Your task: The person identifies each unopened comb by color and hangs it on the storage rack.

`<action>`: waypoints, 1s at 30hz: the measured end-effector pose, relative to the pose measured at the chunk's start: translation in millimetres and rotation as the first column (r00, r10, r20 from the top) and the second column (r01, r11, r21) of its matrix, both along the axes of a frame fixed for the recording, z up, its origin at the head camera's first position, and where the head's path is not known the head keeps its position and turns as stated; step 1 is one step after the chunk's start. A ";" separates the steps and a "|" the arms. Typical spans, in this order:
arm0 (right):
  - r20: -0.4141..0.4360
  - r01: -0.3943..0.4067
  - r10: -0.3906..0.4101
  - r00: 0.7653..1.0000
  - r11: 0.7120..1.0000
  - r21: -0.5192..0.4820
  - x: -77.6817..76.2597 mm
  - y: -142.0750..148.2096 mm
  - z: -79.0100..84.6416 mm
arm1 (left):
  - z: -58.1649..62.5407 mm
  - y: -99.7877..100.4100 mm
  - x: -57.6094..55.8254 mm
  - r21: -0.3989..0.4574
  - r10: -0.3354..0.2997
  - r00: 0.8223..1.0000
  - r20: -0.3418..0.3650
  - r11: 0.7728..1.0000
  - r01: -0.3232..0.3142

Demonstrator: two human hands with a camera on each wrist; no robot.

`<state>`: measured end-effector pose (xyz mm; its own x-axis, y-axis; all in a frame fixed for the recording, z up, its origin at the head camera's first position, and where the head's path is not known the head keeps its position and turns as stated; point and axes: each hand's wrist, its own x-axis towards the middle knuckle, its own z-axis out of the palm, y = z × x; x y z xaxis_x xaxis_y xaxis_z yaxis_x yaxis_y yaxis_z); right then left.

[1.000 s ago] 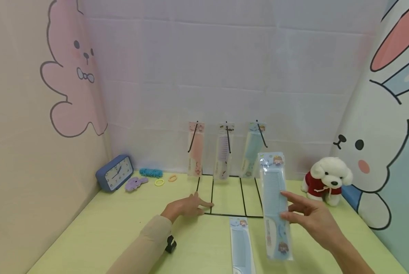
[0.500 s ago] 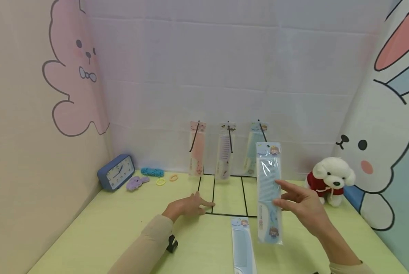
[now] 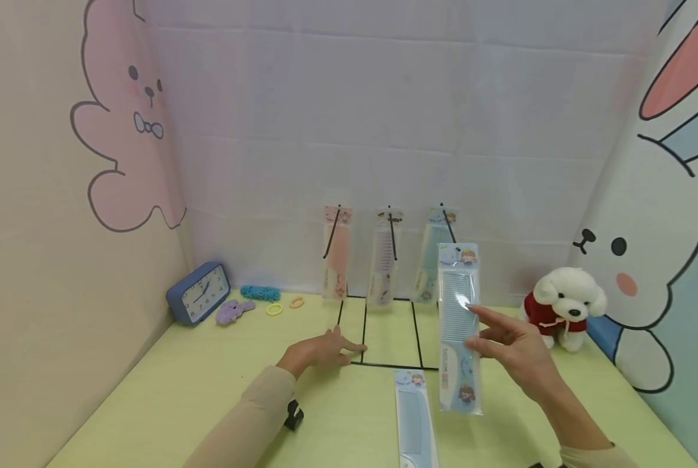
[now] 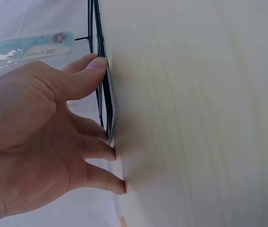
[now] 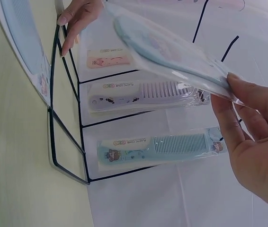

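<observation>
My right hand (image 3: 521,354) pinches the right edge of a blue comb in a clear packet (image 3: 459,331), upright above the table, between thumb and fingers. The right wrist view shows this packaged comb (image 5: 167,52) edge-on. My left hand (image 3: 322,353) touches the base of a black wire rack (image 3: 416,335), fingertips down on the table. In the left wrist view its thumb (image 4: 89,78) lies against the wire. From the rack's hooks hang a pink packaged comb (image 3: 337,257), a purple one (image 3: 382,260) and a blue one (image 3: 432,253), partly hidden behind the held packet.
Another blue packaged comb (image 3: 414,419) lies on the table (image 3: 150,390) in front of the rack. At left are a blue clock (image 3: 199,294), a purple object (image 3: 233,312), a blue fuzzy roll (image 3: 260,294) and two small rings (image 3: 274,309). A plush dog (image 3: 564,309) sits at right.
My right hand has raised the packaged comb and brought it slightly left, toward the rack's right hook, then held nearly still. The left hand stays on the rack's base.
</observation>
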<state>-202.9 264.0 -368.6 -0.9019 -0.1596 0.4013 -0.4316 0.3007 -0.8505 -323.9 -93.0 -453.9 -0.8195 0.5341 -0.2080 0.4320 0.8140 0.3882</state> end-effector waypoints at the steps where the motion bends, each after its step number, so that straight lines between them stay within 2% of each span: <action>1: 0.003 -0.001 0.001 1.000 1.000 -0.003 -0.6 -0.3 -0.4 | 0.2 -0.3 0.4 -0.001 0.001 1.000 0.000 1.000 -0.001; 7: 0.033 0.044 -0.044 0.999 0.999 -0.003 -7.8 -2.7 -0.9 | -0.2 -1.7 0.5 0.000 0.008 1.000 0.004 1.000 -0.008; 11: 0.003 0.080 -0.080 0.997 0.997 -0.015 -14.0 -6.8 -2.2 | -0.4 -2.3 -0.1 0.017 0.006 1.000 0.008 1.000 -0.006; 15: -0.031 0.101 -0.103 0.994 0.992 -0.078 -21.1 -12.3 -4.4 | 0.7 -1.1 1.2 0.034 -0.004 1.000 0.010 0.999 0.004; 22: -0.037 0.103 -0.111 0.993 0.980 -0.173 -39.8 -18.9 -6.4 | 0.3 -1.1 2.9 0.025 0.006 1.000 0.015 1.000 -0.006; 25: -0.053 0.100 -0.111 0.992 0.979 -0.180 -48.3 -18.6 -8.2 | 0.2 -0.3 2.9 0.021 0.002 1.000 0.015 1.000 -0.002; 30: -0.132 0.085 -0.104 0.986 0.986 -0.142 -71.0 -14.4 -14.1 | 2.7 -0.4 3.8 0.023 -0.008 1.000 0.007 1.000 0.008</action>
<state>-273.9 249.6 -382.7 -0.8443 -0.0115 0.5357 -0.5234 0.2322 -0.8199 -320.1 -93.4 -451.2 -0.8137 0.5452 -0.2014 0.4356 0.8015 0.4096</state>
